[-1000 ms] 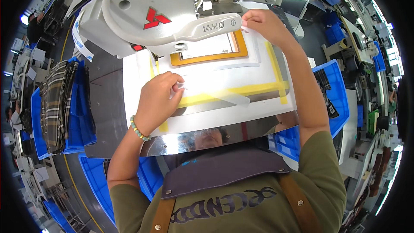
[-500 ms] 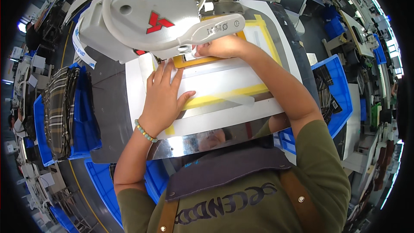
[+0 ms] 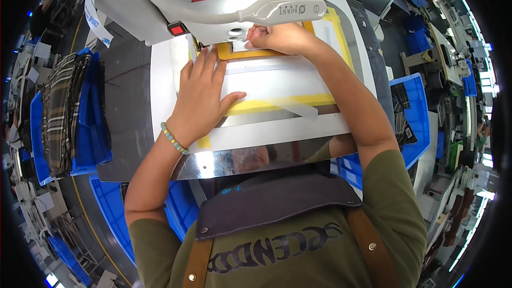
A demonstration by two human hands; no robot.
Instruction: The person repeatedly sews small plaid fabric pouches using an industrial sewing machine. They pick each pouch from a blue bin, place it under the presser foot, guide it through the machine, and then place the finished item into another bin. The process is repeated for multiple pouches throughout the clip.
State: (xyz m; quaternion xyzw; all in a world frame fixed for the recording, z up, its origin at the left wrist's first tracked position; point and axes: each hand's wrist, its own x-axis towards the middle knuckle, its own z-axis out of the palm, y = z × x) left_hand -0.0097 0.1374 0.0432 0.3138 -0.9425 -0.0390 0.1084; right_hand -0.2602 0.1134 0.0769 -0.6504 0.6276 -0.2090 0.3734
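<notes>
Fingertips (image 3: pixel 250 36) of the right hand (image 3: pixel 282 37) are bunched in a narrow grip over the white area inside an amber frame (image 3: pixel 245 55); whether they pinch anything, I cannot tell. The left hand (image 3: pixel 197 90) lies palm down and holds nothing, its fingers spread and its thumb stretched to the right, with the fingertips at the frame's near left corner. A beaded bracelet (image 3: pixel 174 140) circles the left wrist. The frame lies partly under a pale grey machine head (image 3: pixel 213 8), on the far part of a white sheet (image 3: pixel 288 77). Nearer, yellow tape (image 3: pixel 253 108) crosses left to right, overlapped by a translucent strip (image 3: pixel 298 108). A shiny metal plate (image 3: pixel 242 161) runs along the near edge, and dark tabletop (image 3: pixel 128 128) shows at left. Farther left, plaid fabric (image 3: pixel 58 112) fills a blue bin (image 3: pixel 96 112); another blue bin (image 3: pixel 418 114) at right holds dark pieces (image 3: pixel 399 109).
</notes>
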